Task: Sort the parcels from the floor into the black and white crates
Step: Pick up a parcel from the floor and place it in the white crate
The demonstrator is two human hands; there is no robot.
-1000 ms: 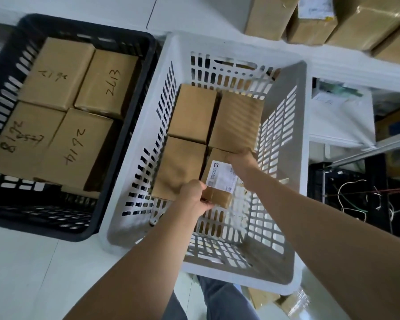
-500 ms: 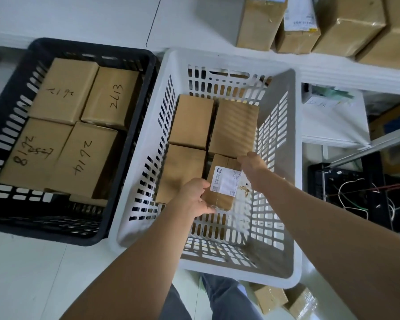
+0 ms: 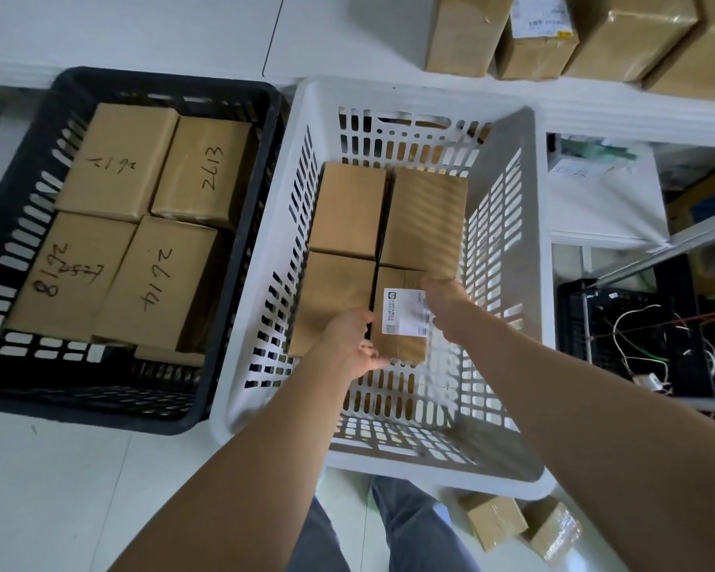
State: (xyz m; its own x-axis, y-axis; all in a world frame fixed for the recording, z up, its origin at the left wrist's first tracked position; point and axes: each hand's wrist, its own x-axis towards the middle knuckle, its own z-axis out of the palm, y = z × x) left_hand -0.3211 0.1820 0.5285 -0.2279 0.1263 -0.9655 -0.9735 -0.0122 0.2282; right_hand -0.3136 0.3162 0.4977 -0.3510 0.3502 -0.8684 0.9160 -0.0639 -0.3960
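Two hands grip labelled parcel [image 3: 402,324], long axis pointing away: left [image 3: 349,344] near end, right [image 3: 446,301] seemingly far.

One wide-angle view, worn on the head, looks almost straight down over the person's own legs [image 3: 417,530] at close range. The black crate [image 3: 162,82] fills the left, the white crate [image 3: 409,92] the centre. Left forearm [image 3: 265,468] and right forearm [image 3: 595,406] enter from the bottom edge, and straight lines bow near the borders.
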